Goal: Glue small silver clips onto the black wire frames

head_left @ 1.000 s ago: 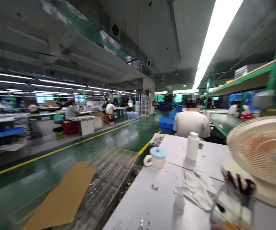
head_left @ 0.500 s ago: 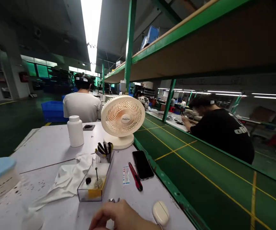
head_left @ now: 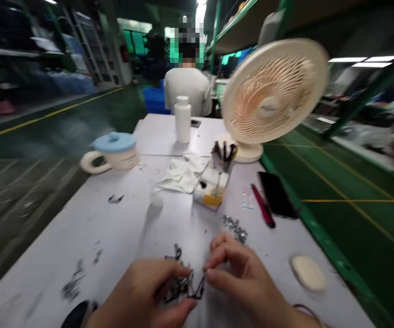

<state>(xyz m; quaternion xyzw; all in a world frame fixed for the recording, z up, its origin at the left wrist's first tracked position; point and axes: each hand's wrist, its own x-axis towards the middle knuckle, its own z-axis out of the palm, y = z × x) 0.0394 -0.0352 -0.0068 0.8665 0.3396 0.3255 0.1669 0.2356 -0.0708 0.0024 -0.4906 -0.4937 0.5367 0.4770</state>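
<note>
While both hands meet low at the near table edge, the scene reads like this:

Left hand: left hand cupped shut around a bunch of small dark metal clips, wiry and glinting, blurred by motion.
Right hand: right hand pinching one end of the same bunch, thumb and forefinger closed on it, touching the left hand's fingertips.
Clips: held just above the table, near its front edge, between the two hands; their exact shape cannot be told.
Loose pieces: more small metal bits lie just beyond the right hand, others scattered at the left.
Table: flat, matte white, smooth, speckled with marks; a seam crosses it farther back.
Box: clear plastic box, rectangular, with dark pens upright at its far end, near the table's middle.
Cloth: crumpled white cloth touching the box's left side.
Mug: cream mug with a rounded blue lid, at the left edge.
Bottle: white plastic bottle, upright cylinder, far back.
Fan: round cream fan, ribbed grille, at the right edge.
Phone: glossy black phone beside a red cutter, close to the right edge.
Disc: pale oval disc near the right front corner.
Room: bare tabletop left of the hands, well apart from the mug; a green belt borders the right edge.
Person: a seated person in white beyond the table's far end.
</note>
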